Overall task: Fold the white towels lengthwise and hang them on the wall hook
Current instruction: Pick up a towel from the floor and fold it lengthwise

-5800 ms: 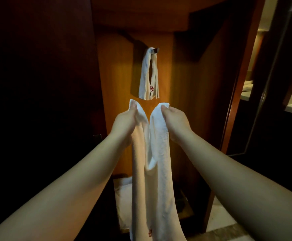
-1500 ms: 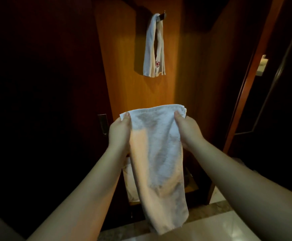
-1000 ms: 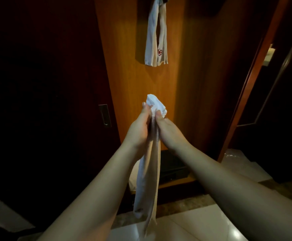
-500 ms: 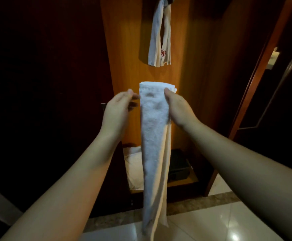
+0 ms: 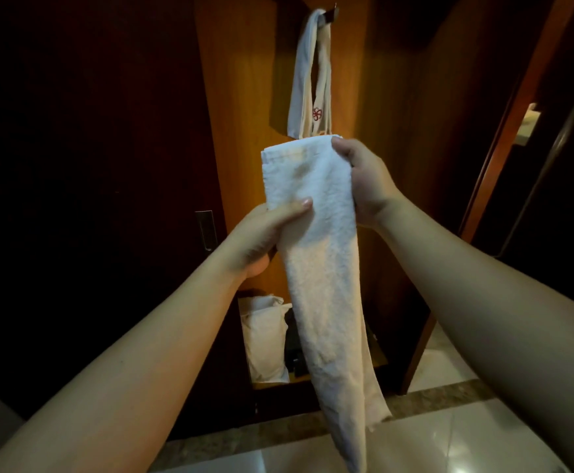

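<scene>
Towel upright between raised arms, right hand gripping top corner, left hand pinching midway.

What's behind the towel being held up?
Behind the held towel are the wooden wall panel and a low shelf with a white bundle. It hides the shelf's middle.
</scene>
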{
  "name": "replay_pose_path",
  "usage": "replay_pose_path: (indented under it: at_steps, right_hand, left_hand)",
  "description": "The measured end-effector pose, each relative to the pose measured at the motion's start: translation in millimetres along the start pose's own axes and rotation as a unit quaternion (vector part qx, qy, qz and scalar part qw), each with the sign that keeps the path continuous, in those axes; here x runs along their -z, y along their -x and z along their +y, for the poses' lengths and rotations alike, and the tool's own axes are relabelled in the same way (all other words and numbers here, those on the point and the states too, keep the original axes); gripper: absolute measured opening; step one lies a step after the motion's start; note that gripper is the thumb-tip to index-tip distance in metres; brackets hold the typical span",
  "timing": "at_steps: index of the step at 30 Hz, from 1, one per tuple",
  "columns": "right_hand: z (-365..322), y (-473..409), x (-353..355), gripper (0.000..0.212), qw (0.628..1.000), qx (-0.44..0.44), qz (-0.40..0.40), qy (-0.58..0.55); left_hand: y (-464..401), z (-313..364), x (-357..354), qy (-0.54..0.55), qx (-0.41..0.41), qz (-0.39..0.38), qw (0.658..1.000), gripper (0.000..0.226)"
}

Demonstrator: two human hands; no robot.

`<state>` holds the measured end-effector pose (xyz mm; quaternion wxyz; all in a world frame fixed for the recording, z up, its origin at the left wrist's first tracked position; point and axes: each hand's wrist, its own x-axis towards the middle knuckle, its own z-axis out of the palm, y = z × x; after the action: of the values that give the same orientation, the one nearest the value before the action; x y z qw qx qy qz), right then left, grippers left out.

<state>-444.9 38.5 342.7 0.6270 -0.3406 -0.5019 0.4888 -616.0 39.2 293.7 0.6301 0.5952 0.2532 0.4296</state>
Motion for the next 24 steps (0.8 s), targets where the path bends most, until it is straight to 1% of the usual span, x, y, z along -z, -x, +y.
replay_pose_path:
  at_steps: [1, 2, 4, 5, 6, 9, 10, 12, 13, 14, 15, 17, 18, 19, 21, 24]
  right_hand:
    - [0.9, -2.3, 6.0, 0.04, 1.0, -0.002, -0.002, -0.017]
    - [4.9, -4.4, 13.7, 0.048, 0.999, -0.018, -0.017, -0.046]
    - [22.8, -4.0, 29.3, 0.066, 0.992, -0.083, -0.042, -0.088]
    - [36.4, -2.3, 37.0, 0.07, 0.988, -0.114, -0.046, -0.094]
    - [52.0, -0.1, 44.3, 0.071, 0.984, -0.141, -0.05, -0.095]
    - [97.2, 17.5, 56.4, 0.065, 0.976, -0.187, -0.074, -0.09]
    - [108.2, 25.0, 57.2, 0.066, 0.974, -0.205, -0.061, -0.074]
    - [125.0, 38.4, 57.7, 0.075, 0.968, -0.242, -0.031, -0.056]
    - [130.8, 43.4, 56.4, 0.077, 0.967, -0.246, -0.027, -0.056]
    - [134.8, 47.7, 53.5, 0.074, 0.969, -0.238, -0.021, -0.056]
    - [137.5, 52.0, 50.1, 0.067, 0.974, -0.221, -0.008, -0.052]
    - [140.2, 58.8, 42.8, 0.045, 0.983, -0.181, 0.016, -0.019]
    - [141.3, 61.1, 40.2, 0.041, 0.986, -0.167, 0.025, 0.01]
    - [143.5, 62.3, 39.4, 0.043, 0.986, -0.159, 0.035, 0.037]
    - [146.3, 64.2, 38.9, 0.049, 0.985, -0.153, 0.063, 0.052]
    - [150.5, 64.6, 39.8, 0.05, 0.99, -0.102, 0.08, 0.061]
  left_hand:
    - [-2.9, 2.2, -2.5, 0.008, -0.006, 0.006, 1.0, 0.032]
    - [-5.6, 4.3, -4.8, 0.017, -0.008, 0.012, 1.0, 0.033]
    - [-9.6, 9.0, -9.5, 0.032, 0.007, 0.024, 0.999, 0.04]
    - [-11.4, 11.8, -12.1, 0.04, 0.023, 0.028, 0.999, 0.043]
    - [-13.8, 14.9, -14.7, 0.049, 0.04, 0.037, 0.997, 0.043]
    - [-21.4, 28.0, -20.3, 0.088, 0.067, 0.077, 0.991, 0.026]
    - [-24.0, 32.4, -20.2, 0.097, 0.067, 0.095, 0.988, 0.021]
    - [-28.7, 40.1, -16.5, 0.092, 0.061, 0.123, 0.986, 0.016]
    - [-30.1, 43.0, -14.1, 0.085, 0.061, 0.131, 0.986, 0.014]
    - [-31.5, 45.3, -11.4, 0.081, 0.062, 0.139, 0.985, 0.013]
    - [-32.8, 47.0, -8.4, 0.079, 0.065, 0.148, 0.984, 0.012]
    - [-35.5, 49.4, -4.2, 0.074, 0.077, 0.17, 0.98, 0.011]
    - [-36.4, 50.6, -2.8, 0.071, 0.083, 0.178, 0.978, 0.012]
    - [-37.2, 51.7, -1.3, 0.069, 0.085, 0.185, 0.977, 0.011]
    - [-38.8, 53.0, 1.1, 0.063, 0.089, 0.194, 0.975, 0.012]
    - [-39.5, 54.4, 2.8, 0.059, 0.09, 0.198, 0.974, 0.014]
